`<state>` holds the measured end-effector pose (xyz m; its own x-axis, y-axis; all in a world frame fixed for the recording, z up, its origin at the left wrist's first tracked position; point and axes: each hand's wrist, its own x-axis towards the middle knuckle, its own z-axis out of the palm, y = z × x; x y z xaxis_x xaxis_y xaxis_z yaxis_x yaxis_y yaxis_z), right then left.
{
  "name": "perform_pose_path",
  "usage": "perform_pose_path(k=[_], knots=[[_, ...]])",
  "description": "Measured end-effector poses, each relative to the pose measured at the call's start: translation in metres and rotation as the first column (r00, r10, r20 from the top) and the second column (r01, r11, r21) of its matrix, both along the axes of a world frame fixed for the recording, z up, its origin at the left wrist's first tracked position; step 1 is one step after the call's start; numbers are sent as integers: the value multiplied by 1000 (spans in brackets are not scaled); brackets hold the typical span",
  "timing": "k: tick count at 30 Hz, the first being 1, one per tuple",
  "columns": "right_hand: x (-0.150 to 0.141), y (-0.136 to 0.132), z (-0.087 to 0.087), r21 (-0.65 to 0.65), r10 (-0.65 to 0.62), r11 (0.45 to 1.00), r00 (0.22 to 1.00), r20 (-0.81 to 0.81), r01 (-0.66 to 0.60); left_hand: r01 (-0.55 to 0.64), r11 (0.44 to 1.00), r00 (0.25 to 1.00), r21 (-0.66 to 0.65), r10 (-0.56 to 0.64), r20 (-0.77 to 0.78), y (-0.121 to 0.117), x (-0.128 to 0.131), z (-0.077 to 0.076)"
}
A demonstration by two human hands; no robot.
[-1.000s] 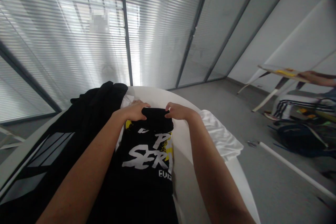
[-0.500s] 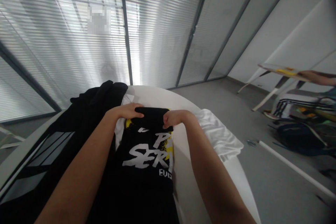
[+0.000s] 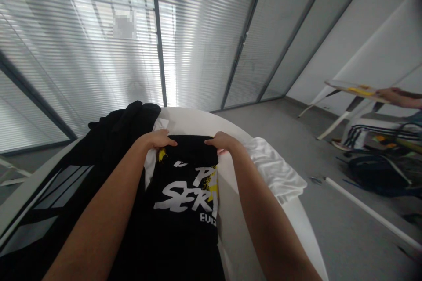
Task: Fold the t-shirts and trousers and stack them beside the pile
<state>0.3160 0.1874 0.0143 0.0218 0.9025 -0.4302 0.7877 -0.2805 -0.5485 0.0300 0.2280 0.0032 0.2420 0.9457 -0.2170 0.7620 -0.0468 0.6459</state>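
Observation:
A black T-shirt [image 3: 178, 237] with white lettering and yellow splashes lies in front of me, its far end folded over into a plain black flap. At the flap's left corner my left hand [image 3: 158, 139] is closed on the cloth, thumb on top. My right hand [image 3: 225, 142] pinches the flap's right corner, thumb on top and fingers underneath, mostly hidden. Left of the shirt spreads another black garment [image 3: 108, 140] with grey patches. A bit of white cloth [image 3: 150, 162] shows between the two.
These clothes rest on a round white table [image 3: 201, 118]. A crumpled white garment [image 3: 277, 169] hangs over its right edge. Blinds-covered glass panels [image 3: 201, 44] stand behind. On the right are a white pole [image 3: 369, 210], a dark bag [image 3: 379, 171], and another person's hand [image 3: 392, 95] at a second table [image 3: 346, 88].
My right hand has shifted slightly right and up to the flap's corner, with its thumb now flat on top. My left hand has moved slightly left. The flap looks straighter.

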Motion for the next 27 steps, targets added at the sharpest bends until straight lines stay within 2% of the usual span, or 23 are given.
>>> perform_pose_path(k=[2, 5, 7, 9, 12, 16, 22, 24, 27], knots=[[-1, -1, 0, 6, -43, 999, 996, -75, 43, -55, 988, 985, -142, 77, 153, -6, 0, 5], [-4, -2, 1, -10, -67, 998, 982, -176, 66, -7, 950, 938, -312, 115, 328, -15, 2, 12], [-5, -4, 3, -15, -45, 999, 965, -258, 43, 44, 927, 914, -372, 113, 390, -19, 3, 15], [-4, -5, 4, 2, -24, 1000, 950, -311, 26, 40, 919, 899, -393, 138, 416, -21, 3, 17], [-2, -6, 6, 56, -23, 998, 955, -296, 41, 36, 925, 883, -379, 148, 446, -23, 3, 19], [5, -7, 11, 140, -63, 984, 957, -285, 107, 116, 940, 871, -322, 60, 487, -25, 5, 27], [15, -14, 35, 293, -137, 909, 877, -461, 296, 65, 993, 760, -101, 17, 649, -29, 18, 44], [15, -14, 40, 318, -121, 889, 839, -530, 329, 18, 999, 715, -46, 20, 699, -28, 21, 42], [11, -13, 38, 305, -108, 892, 812, -573, 333, -51, 997, 667, -58, 78, 741, -24, 24, 29]])
